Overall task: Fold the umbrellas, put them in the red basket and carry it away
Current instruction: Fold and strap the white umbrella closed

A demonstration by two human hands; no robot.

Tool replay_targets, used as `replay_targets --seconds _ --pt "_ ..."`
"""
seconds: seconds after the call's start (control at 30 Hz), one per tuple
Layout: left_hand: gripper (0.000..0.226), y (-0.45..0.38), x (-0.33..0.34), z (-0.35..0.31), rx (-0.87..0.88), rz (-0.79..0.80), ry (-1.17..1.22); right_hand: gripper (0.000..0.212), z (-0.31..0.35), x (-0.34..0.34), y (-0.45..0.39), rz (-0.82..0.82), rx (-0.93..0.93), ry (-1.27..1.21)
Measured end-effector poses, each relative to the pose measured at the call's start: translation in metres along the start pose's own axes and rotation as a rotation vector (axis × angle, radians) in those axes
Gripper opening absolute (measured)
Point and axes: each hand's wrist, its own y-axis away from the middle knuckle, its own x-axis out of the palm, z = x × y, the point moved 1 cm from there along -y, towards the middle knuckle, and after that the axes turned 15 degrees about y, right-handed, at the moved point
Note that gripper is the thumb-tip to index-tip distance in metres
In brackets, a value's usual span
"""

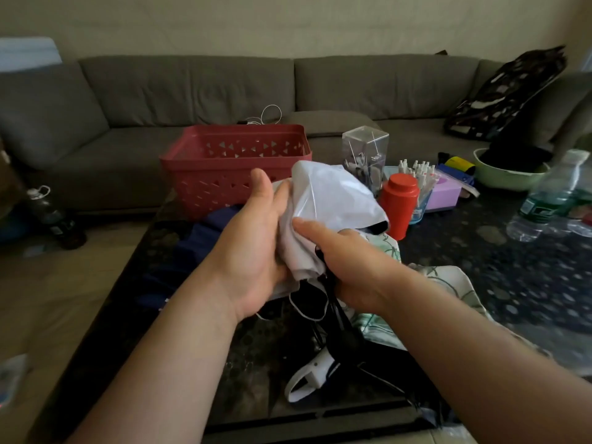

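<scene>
Left hand: the left hand (253, 251) is at the centre of the frame, its grip curled round the left side of the bunched canopy of the white umbrella (333, 200); thumb up, fingers wrapped behind the fabric
Right hand: the right hand (346, 264) is just right of centre, its grip clamped on the lower part of the same canopy where black ribs show; forefinger stretched along the fabric toward the left hand
White umbrella: held above the desk (480, 283) between both hands, canopy gathered and pointing toward the upper right; its white handle (315, 373) with a strap hangs low, at lower centre
Red basket: the red basket (237, 168) stands on the far edge of the desk, upper centre of the frame, just behind the hands; what lies inside cannot be seen
Other umbrellas: a dark blue umbrella (205, 232) lies on the desk left of the hands, below the basket; a pale leaf-print umbrella (432, 283) lies right of the hands, under the right forearm
Desk clutter: a red canister (398, 203), a clear box (365, 155), a green bowl (509, 177) and a plastic bottle (551, 197) at right
Background: a grey sofa (160, 91) across the top
</scene>
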Motion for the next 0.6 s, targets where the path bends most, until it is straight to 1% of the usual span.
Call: replay_targets --seconds 0.03,0.1,0.13,0.2,0.27,0.33,0.37,0.4,0.47,0.5,0.53,0.6 --pt "0.084 0.001 0.000 0.001 0.018 0.010 -0.061 0.039 0.002 -0.003 -0.002 -0.010 0.010 -0.047" --pt "0.082 0.004 -0.002 0.001 0.103 0.006 -0.138 0.041 0.008 -0.011 -0.005 0.030 0.021 -0.156" --pt "0.077 0.005 -0.004 0.000 0.176 0.001 -0.131 0.040 0.011 -0.018 -0.007 0.056 0.022 -0.219" --pt "0.057 0.008 -0.005 -0.005 0.343 -0.015 -0.086 0.037 0.016 -0.031 -0.008 0.072 0.038 -0.349" --pt "0.031 0.009 -0.007 -0.007 0.492 -0.102 -0.119 0.043 0.017 -0.044 -0.009 0.053 0.050 -0.450" --pt "0.015 0.010 -0.011 -0.006 0.588 -0.259 -0.277 0.039 0.016 -0.051 -0.007 0.016 0.051 -0.531" --pt "0.011 0.011 -0.013 -0.004 0.597 -0.310 -0.368 0.036 0.017 -0.052 -0.005 0.017 0.043 -0.580" --pt "0.017 0.012 -0.014 -0.001 0.572 -0.322 -0.461 0.036 0.016 -0.052 -0.003 0.021 0.040 -0.623" --pt "0.046 0.011 -0.013 0.006 0.461 -0.283 -0.603 0.044 0.016 -0.051 -0.002 0.068 0.022 -0.678" --pt "0.055 0.010 -0.012 0.011 0.422 -0.263 -0.637 0.049 0.017 -0.050 0.001 0.103 0.012 -0.689" --pt "0.057 0.009 -0.010 0.016 0.423 -0.253 -0.666 0.056 0.019 -0.048 0.003 0.139 0.009 -0.699" --pt "0.041 0.007 -0.007 0.022 0.547 -0.294 -0.733 0.075 0.020 -0.048 0.005 0.198 0.022 -0.760"
